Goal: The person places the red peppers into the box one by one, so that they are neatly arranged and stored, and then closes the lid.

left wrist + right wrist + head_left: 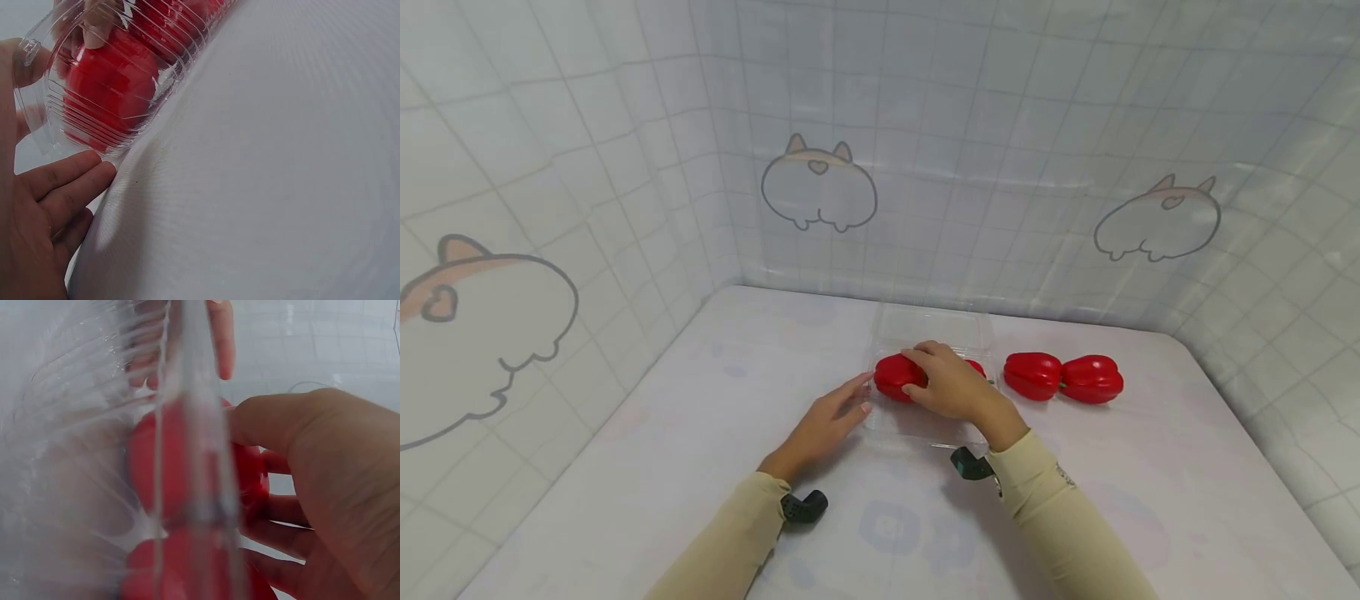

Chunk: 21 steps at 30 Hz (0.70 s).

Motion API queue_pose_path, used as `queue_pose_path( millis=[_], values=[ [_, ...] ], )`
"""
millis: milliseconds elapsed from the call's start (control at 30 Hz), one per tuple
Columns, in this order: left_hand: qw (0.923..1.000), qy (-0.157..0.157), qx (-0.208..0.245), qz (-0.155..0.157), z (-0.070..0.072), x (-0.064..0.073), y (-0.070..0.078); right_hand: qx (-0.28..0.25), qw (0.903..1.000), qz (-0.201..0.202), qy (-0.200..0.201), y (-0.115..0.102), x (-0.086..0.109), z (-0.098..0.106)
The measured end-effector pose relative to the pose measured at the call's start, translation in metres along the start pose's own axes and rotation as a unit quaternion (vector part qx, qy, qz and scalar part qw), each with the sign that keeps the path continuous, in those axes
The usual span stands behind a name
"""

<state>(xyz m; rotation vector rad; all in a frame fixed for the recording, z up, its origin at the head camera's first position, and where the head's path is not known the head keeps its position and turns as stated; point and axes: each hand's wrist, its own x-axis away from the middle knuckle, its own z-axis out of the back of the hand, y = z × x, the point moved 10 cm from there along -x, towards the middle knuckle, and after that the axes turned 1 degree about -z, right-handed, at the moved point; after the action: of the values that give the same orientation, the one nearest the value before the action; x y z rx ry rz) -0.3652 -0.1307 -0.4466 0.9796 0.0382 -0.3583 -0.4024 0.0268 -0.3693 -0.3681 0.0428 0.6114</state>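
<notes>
A clear plastic clamshell box (910, 427) lies on the table with its lid (934, 327) folded back toward the wall. My right hand (953, 385) reaches over it and grips a red bell pepper (893, 377) at the box's left end, thumb on the near side and fingers on the far side. Another red bell pepper (976, 367) lies in the box to its right, mostly hidden under the hand. My left hand (823, 423) is at the box's left end. In the left wrist view its extended fingers (75, 181) touch the clear wall.
Two more red bell peppers, a left one (1032, 375) and a right one (1092, 380), lie on the table to the right of the box, end to end. A tiled-pattern sheet (955, 183) with cartoon drawings hangs at the back and sides. A pale patterned cover (700, 467) lies over the table.
</notes>
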Motion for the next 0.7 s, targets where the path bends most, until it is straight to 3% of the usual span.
queue_pose_path(
  millis=[367,700],
  values=[
    [1.0,-0.005,0.003,0.005,0.0,0.001,0.001,-0.013,0.9998,-0.017,-0.001,0.003,0.002,0.002],
    [0.9996,-0.009,0.0,0.025,0.001,0.001,0.001,-0.035,0.9967,-0.004,0.073,0.016,0.019,0.03]
  ],
)
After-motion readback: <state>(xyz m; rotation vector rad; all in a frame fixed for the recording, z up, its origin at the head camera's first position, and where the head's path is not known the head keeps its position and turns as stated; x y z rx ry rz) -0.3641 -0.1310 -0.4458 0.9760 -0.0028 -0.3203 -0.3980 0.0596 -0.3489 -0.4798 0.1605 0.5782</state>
